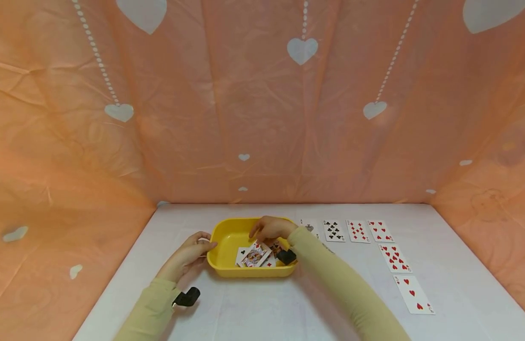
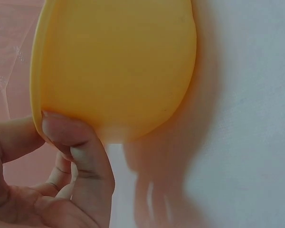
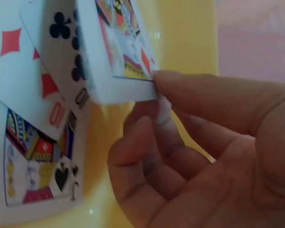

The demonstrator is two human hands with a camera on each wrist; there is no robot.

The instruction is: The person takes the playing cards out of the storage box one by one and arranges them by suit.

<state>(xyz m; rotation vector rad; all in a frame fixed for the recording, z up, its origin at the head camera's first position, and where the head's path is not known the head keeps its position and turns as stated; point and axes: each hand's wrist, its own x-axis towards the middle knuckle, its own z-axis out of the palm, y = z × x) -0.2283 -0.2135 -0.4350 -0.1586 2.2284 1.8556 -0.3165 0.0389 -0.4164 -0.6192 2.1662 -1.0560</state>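
Observation:
A yellow plastic basin (image 1: 224,273) stands on the white table in the head view. My left hand (image 1: 190,253) grips its left rim, and the left wrist view shows the thumb (image 2: 69,130) over the edge and fingers behind. Inside the basin, my right hand (image 1: 273,228) pinches a face card of diamonds (image 3: 128,52) between thumb and fingers, its near edge lifted. Beneath and beside that card lie a ten of diamonds (image 3: 19,71), a ten of clubs (image 3: 59,50) and a jack of spades (image 3: 42,180). The right sleeve and wrist camera hide part of the basin's right side.
Right of the basin, several cards lie face up in a row: an ace (image 1: 309,227), a clubs card (image 1: 333,231), a diamonds card (image 1: 358,231) and a hearts card (image 1: 380,231). Another hearts card (image 1: 395,258) and the three of hearts (image 1: 413,294) continue toward the front.

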